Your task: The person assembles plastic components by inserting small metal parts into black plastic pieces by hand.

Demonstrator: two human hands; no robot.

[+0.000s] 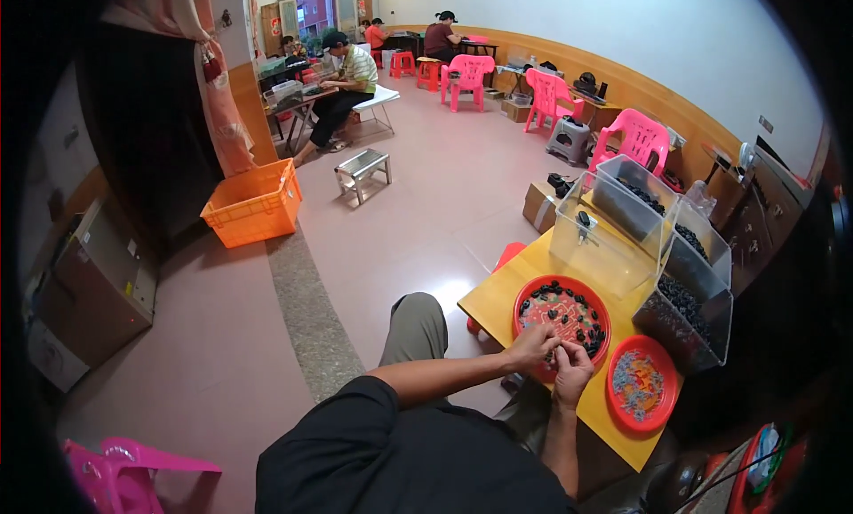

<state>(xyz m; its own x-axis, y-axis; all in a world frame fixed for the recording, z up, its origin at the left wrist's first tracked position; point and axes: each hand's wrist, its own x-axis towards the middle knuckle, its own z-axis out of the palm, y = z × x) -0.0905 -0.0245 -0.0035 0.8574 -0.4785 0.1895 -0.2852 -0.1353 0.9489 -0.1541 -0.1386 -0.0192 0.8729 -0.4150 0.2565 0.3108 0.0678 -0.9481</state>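
My left hand [531,348] and my right hand [574,373] meet over the near edge of a round red tray [516,314]. The fingers of both are pinched together at the same spot; whatever they hold is too small or hidden to make out. Small black oval pieces [593,346] lie scattered in that tray, mostly around its sides, over a patterned bottom. To the right of my right hand sits a second red tray [641,341], filled with small greyish translucent pieces [635,381]. Both trays rest on a yellow tabletop [629,445].
Clear plastic bins [684,323], several with black parts, line the table's far and right sides. A cardboard box [538,207] stands beyond it. An orange crate [253,207] and metal stool [362,166] are on the floor. Pink chairs [635,136] and people [351,70] at tables are farther off.
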